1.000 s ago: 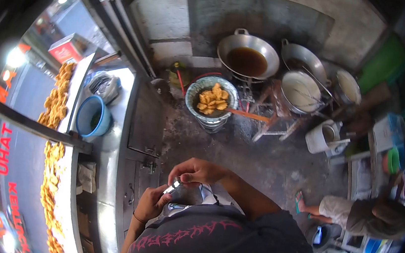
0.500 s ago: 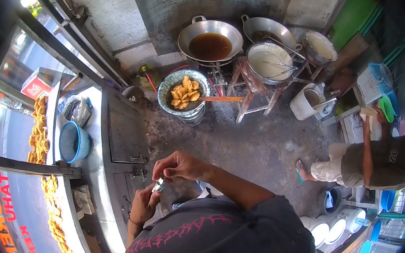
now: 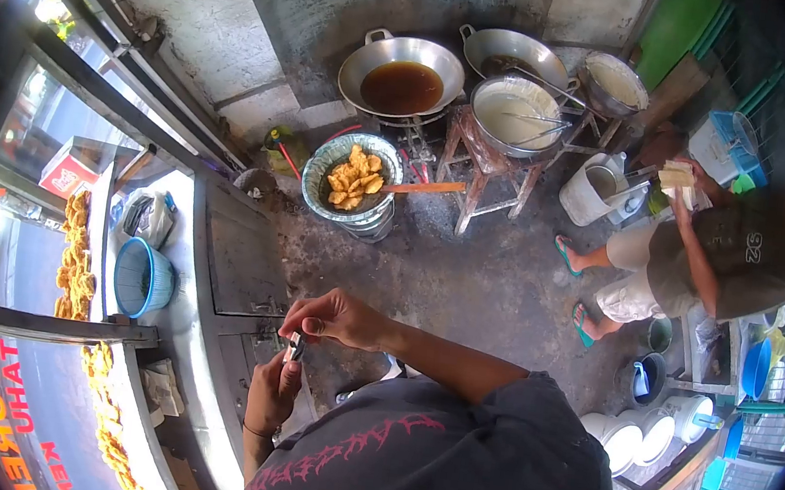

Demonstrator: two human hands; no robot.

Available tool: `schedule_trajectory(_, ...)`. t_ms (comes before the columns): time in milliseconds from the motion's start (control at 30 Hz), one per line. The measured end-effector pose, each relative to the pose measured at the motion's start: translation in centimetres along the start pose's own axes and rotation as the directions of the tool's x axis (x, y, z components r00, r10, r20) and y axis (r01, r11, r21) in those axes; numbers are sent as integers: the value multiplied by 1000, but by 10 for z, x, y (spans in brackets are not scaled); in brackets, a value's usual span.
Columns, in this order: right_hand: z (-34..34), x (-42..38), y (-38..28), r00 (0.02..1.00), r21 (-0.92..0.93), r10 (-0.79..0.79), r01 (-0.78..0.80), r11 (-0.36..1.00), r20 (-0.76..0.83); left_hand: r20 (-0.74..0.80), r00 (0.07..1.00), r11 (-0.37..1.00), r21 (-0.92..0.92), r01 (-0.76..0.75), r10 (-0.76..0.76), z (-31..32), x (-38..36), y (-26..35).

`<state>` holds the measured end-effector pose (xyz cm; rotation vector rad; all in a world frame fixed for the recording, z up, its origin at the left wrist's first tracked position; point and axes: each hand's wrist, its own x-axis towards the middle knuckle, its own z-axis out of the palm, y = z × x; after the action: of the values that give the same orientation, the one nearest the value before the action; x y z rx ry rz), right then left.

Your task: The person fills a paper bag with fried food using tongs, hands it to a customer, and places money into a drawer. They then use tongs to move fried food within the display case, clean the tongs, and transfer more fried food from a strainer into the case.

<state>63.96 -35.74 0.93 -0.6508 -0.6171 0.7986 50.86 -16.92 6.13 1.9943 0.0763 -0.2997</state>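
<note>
Low in front of my body, both hands meet at a small shiny object (image 3: 295, 345), pale with a dark side. Its kind is too small to make out. My left hand (image 3: 272, 391) is closed round its lower end, thumb upward. From above, my right hand (image 3: 336, 319) pinches its top end with bent fingers. Left of my hands stands a metal-topped counter (image 3: 191, 343). Beyond them, a strainer (image 3: 325, 189) with a wooden handle holds golden fried pieces (image 3: 354, 179) over a bucket (image 3: 367, 227).
A wok (image 3: 446, 69) of brown oil stands by the back wall, beside a basin (image 3: 512, 149) of pale batter on a wooden stool (image 3: 470, 157). At right a co-worker (image 3: 691, 260) holds pale flat pieces (image 3: 678, 178). A blue basket (image 3: 143, 277) and fried food (image 3: 74, 252) are at left.
The co-worker has turned and stepped toward the batter, now with the pale pieces held up in front. My hands have shifted slightly left, and the small object has tilted between them.
</note>
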Motion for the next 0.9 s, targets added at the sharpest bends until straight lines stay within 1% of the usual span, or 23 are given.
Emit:
schedule_trajectory(67, 5, 3, 5, 999, 37, -48, 48, 998, 11, 71, 997, 975, -215, 53, -38, -3, -3, -5)
schedule_trajectory(100, 7, 4, 7, 998, 29, -62, 62, 998, 2, 79, 996, 965, -254, 57, -38, -3, -5, 0)
schedule_trajectory(200, 11, 8, 10, 995, -10, -93, 92, 996, -35, 136, 990, 899, -427, 102, -47, -6, -3, -13)
schedule_trajectory(300, 15, 17, 8, 993, -52, -75, 70, 996, -92, 39, 990, 940, -311, 138, -132, -9, -2, -5)
schedule_trajectory(367, 15, 21, 11, 990, -63, -45, 37, 997, -134, -52, 996, 984, -166, 56, -66, -10, 0, 1)
schedule_trajectory(467, 19, 22, 16, 990, 108, -25, 40, 993, -140, -78, 997, 993, -118, -22, 13, -17, 1, 23)
schedule_trajectory(567, 27, 22, 20, 985, 183, 42, -11, 983, -169, -113, 991, 960, -262, -100, 72, -16, 4, 28)
schedule_trajectory(667, 19, 27, 21, 981, 143, -23, 51, 988, -192, -57, 998, 869, -494, -15, -15, -21, -1, 25)
schedule_trajectory(767, 17, 36, 2, 982, 207, -56, 94, 974, -181, -39, 999, 841, -541, -29, 10, -27, -8, 22)
schedule_trajectory(867, 14, 39, -7, 983, 220, -26, 67, 973, -183, -24, 1000, 825, -566, -10, -4, -34, -13, 23)
schedule_trajectory(900, 15, 41, -8, 985, 203, -37, 72, 976, -170, -15, 1000, 823, -569, 0, -11, -35, -14, 23)
